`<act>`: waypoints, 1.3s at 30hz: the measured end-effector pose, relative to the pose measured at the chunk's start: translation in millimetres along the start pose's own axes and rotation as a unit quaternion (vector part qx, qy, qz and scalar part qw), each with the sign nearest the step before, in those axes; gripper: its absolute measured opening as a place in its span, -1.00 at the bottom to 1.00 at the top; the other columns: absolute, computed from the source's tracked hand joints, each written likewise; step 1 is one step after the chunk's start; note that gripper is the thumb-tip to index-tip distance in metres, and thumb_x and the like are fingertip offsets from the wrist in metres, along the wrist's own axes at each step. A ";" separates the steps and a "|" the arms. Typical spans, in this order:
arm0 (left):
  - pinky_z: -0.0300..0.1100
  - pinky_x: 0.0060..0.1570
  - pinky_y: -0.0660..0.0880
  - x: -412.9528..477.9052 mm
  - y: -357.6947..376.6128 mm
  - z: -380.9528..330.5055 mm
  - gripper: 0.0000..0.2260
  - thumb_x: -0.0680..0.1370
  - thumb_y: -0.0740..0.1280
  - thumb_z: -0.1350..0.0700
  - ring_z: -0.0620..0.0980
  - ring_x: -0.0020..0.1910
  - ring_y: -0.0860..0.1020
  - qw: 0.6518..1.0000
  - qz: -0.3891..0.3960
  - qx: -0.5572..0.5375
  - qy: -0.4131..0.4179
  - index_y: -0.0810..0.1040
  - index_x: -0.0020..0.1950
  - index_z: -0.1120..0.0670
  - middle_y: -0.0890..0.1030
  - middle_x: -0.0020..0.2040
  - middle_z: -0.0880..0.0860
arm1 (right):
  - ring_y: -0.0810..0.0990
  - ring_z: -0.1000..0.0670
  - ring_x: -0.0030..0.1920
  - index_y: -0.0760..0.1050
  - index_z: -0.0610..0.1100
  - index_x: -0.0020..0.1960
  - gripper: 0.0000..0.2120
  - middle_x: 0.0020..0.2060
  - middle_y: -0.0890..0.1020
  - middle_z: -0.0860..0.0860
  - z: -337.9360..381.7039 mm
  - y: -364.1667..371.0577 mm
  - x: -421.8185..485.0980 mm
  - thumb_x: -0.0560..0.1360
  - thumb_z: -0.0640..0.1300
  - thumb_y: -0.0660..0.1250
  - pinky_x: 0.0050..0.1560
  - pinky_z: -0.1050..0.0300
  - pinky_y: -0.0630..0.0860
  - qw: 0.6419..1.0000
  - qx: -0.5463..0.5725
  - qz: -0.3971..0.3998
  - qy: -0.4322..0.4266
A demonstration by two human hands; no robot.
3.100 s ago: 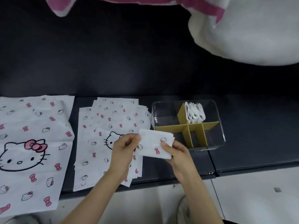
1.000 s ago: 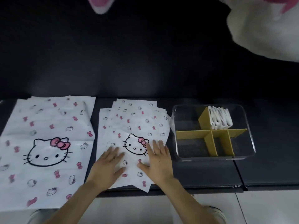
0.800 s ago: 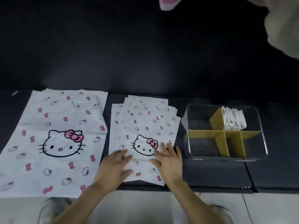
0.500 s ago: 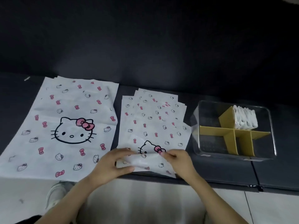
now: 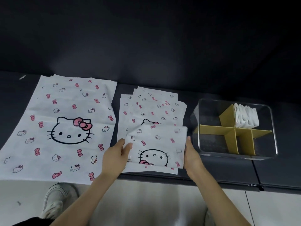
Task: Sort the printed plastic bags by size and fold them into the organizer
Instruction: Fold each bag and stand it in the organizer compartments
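We hold the half-folded medium bag (image 5: 156, 144) over the stack of medium bags (image 5: 153, 105): our left grip (image 5: 119, 154) pinches its left edge and our right grip (image 5: 191, 154) clasps its right edge. The film looks slick, so the fold may spring open, skew, or drag the sheet beneath along. The organizer (image 5: 203, 144), just right of the right grip, could get knocked.

Big bag (image 5: 68, 101) runs off the left edge. Top bag (image 5: 156, 141) covers most of the stack (image 5: 151, 105) beneath, plus fingers of the right hand (image 5: 192, 159). White bundle (image 5: 246, 118) in the organizer (image 5: 211, 144): count unreadable.
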State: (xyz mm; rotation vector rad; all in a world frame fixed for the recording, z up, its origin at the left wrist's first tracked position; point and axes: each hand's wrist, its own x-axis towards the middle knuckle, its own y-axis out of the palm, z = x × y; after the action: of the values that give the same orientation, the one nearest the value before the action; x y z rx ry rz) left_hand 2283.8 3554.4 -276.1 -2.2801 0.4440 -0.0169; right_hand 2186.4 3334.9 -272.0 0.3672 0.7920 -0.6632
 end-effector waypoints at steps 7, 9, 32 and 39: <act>-0.15 -0.45 0.23 -4.6 14.7 4.1 -0.69 0.59 0.25 0.09 0.04 -0.42 0.43 0.995 0.010 0.074 -0.063 0.35 0.30 0.15 0.42 -0.49 -0.03 | 0.32 0.04 -0.39 0.33 -0.20 -0.38 -0.66 -0.47 0.36 0.01 -15.0 4.7 -0.2 0.50 -0.14 0.34 -0.43 0.29 0.27 0.974 -0.160 -0.082 -0.139; -0.15 -0.43 0.28 -5.7 14.0 2.7 -0.56 0.56 0.26 0.14 0.06 -0.39 0.47 0.991 0.020 0.087 -0.100 0.25 0.41 0.15 0.49 -0.44 0.03 | 0.21 0.07 -0.46 0.22 -0.13 -0.42 -0.64 -0.53 0.25 0.05 -15.4 7.3 5.0 0.47 -0.22 0.30 -0.48 0.27 0.18 0.966 -0.191 -0.106 -0.141; 0.17 0.44 -0.03 -17.7 73.3 15.2 -0.48 0.62 -0.06 -0.23 0.19 0.50 0.11 0.953 0.033 0.226 0.201 0.18 0.52 -0.03 0.19 0.50 0.23 | 0.32 0.14 -0.64 0.25 -0.14 -0.45 -0.67 -0.65 0.26 0.10 -18.0 11.3 12.9 0.44 -0.22 0.28 -0.33 0.19 0.33 0.951 -0.240 -0.142 -0.135; 0.15 0.46 -0.08 -17.8 72.7 12.0 -0.46 0.59 -0.06 -0.26 0.15 0.51 0.09 0.950 0.036 0.246 0.188 0.21 0.51 -0.06 0.18 0.52 0.20 | 0.33 -0.05 -0.43 0.27 -0.16 -0.43 -0.71 -0.55 0.31 0.01 -16.2 13.5 11.0 0.42 -0.23 0.26 -0.34 0.18 0.29 0.944 -0.255 -0.153 -0.143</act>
State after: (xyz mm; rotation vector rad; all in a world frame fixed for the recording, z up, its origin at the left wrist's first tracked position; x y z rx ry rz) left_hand 2246.3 3523.4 -334.3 -1.7626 0.6385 -0.4802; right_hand 2192.5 3349.2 -290.1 -0.3274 0.7151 -0.7500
